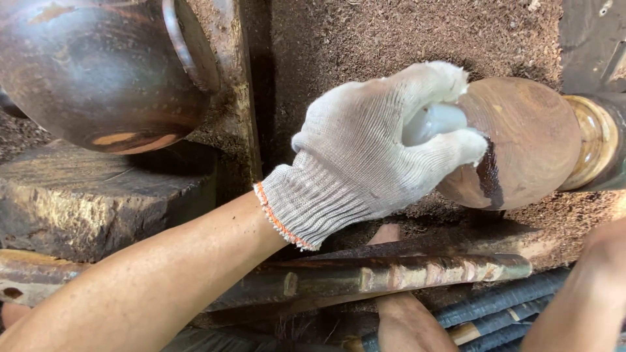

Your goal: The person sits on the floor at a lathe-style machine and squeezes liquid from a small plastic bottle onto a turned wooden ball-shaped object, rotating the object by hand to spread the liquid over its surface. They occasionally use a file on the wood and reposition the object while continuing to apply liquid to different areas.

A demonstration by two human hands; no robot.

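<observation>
Clearly the left hand (378, 150), in a white knitted glove, is closed around a small whitish lump (433, 122) pressed against the rounded brown wooden workpiece (528, 140), which lies just to its right, long axis running sideways. The right hand (603, 244) is mostly cropped; its grip cannot be told.

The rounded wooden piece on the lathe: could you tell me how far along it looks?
Done: the rounded wooden piece is already turned to a smooth, bulbous shape, mounted against the pale chuck. In hand: the gloved left hand presses a small white object on its surface, beside a dark, wet-looking streak. Left: most of the wood is still pale and matte. The right hand is barely in view.
</observation>
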